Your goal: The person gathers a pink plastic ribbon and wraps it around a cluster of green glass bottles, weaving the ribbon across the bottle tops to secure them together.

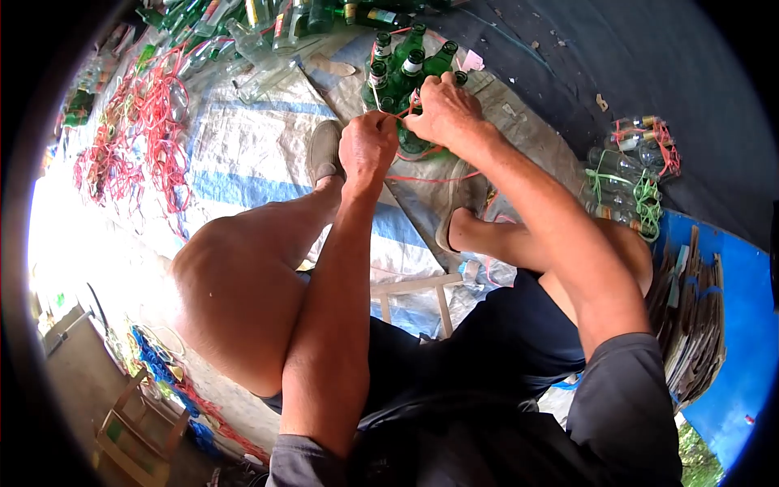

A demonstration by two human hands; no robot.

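Left hand: narrow grip, pinching red string; right hand likewise, against green bottles. Best pulled evenly, bottles snug.

We count two hands, one left hand and one right hand, with one red strap between them. We see two shoes, at least six upright green bottles in one cluster, and two tied bundles of bottles at the right. We find one stack of cardboard and one heap of tangled straps. The loose bottles at upper left are many, too overlapped for us to number.
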